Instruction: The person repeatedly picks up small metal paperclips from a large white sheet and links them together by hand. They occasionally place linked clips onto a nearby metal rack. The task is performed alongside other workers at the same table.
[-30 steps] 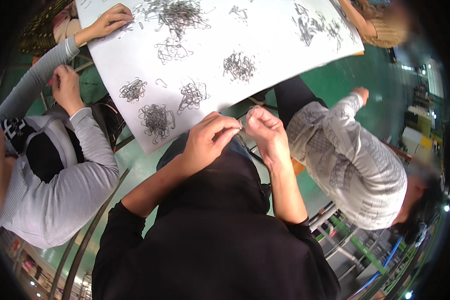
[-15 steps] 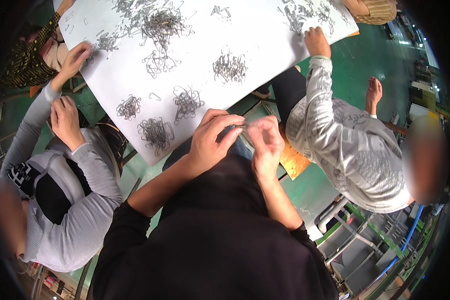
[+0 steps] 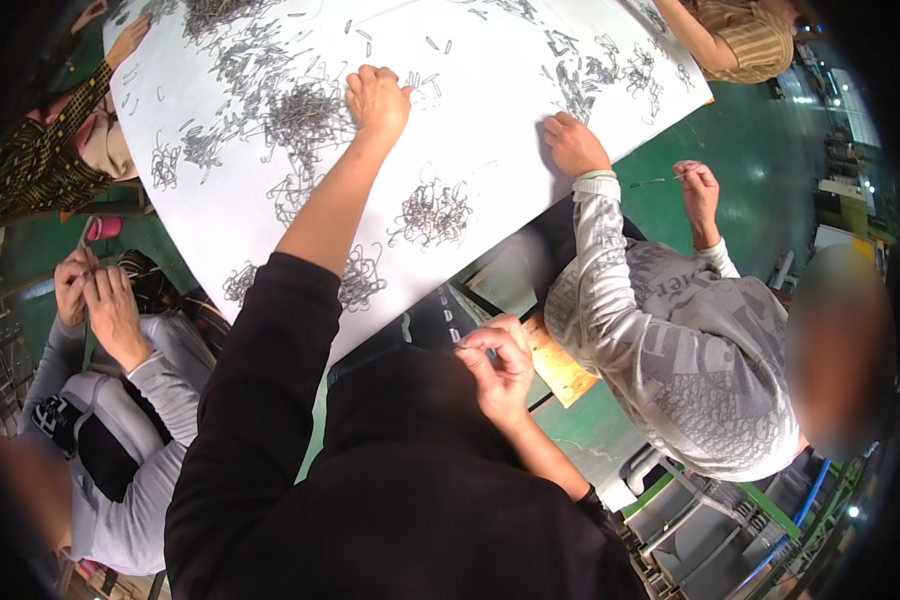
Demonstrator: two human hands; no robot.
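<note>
My left hand (image 3: pixel 378 105) reaches far over the white table (image 3: pixel 510 130), palm down. Its fingers are bent and drawn together at the tabletop; whatever lies under them is hidden. Close beside it are a dense pile of bent metal wire hooks (image 3: pixel 305 115) and a few small metal pieces (image 3: pixel 425 84). My right hand (image 3: pixel 500 368) is raised above my lap, off the table, with thumb and forefinger pinched. Anything between those fingertips is too small to make out. A looser heap of wire hooks (image 3: pixel 432 212) sits between my two hands.
More metal pieces (image 3: pixel 575 90) are spread at the table's right. On my right a person's hand (image 3: pixel 575 145) touches the tabletop, and the other holds a thin metal piece (image 3: pixel 655 181). At left a person's hands (image 3: pixel 100 305) work together. A wooden stool (image 3: pixel 560 365) stands by my right arm.
My hands were together over the table's near edge. The left has moved forward onto the table by the piles; the right has drawn back lower. The view has shifted.
</note>
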